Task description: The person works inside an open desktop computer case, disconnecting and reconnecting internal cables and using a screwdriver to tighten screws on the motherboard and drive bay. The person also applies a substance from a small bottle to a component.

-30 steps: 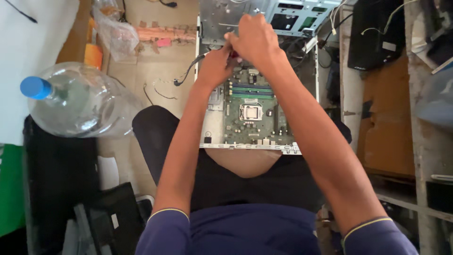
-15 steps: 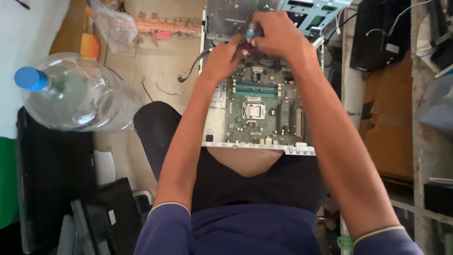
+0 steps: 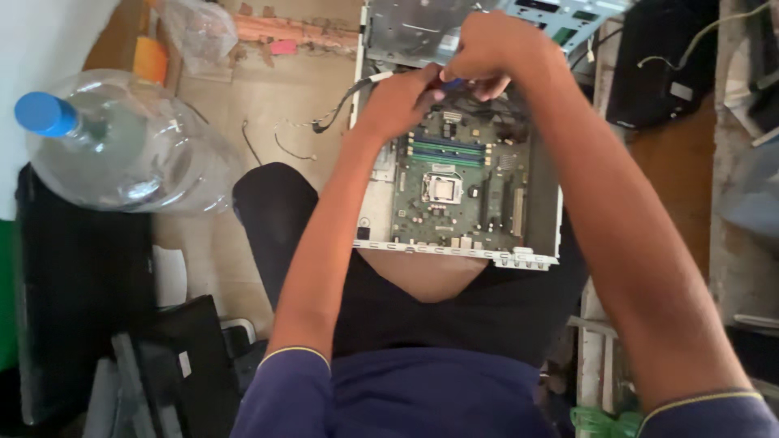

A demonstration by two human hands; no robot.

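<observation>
The person sits with an open computer case (image 3: 375, 195) resting on the lap, its near edge against the belly. Inside the case lies a green motherboard (image 3: 458, 182) with a square processor socket (image 3: 444, 189) near its middle and long memory slots (image 3: 446, 150) above it.

The left hand (image 3: 398, 101) is at the far left corner of the motherboard, curled, with its fingers bent down onto the board edge. What it grips, if anything, I cannot tell, because the fingers hide it. The right hand (image 3: 491, 49) is just beside it, a little farther away from the body, closed in a fist around a tool with a blue handle (image 3: 452, 83); only a small part of the handle shows between the two hands, which nearly touch each other there. The tip of the tool is hidden.

A black cable (image 3: 345, 101) runs out from the far left corner of the case and hangs over the floor (image 3: 284, 89). On the floor to the left lies a big clear water bottle (image 3: 130, 146) with a blue cap (image 3: 45, 113), on its side. Beyond it is a crumpled clear plastic bag (image 3: 199, 32). A black flat device (image 3: 73, 284) lies at the near left side.
</observation>
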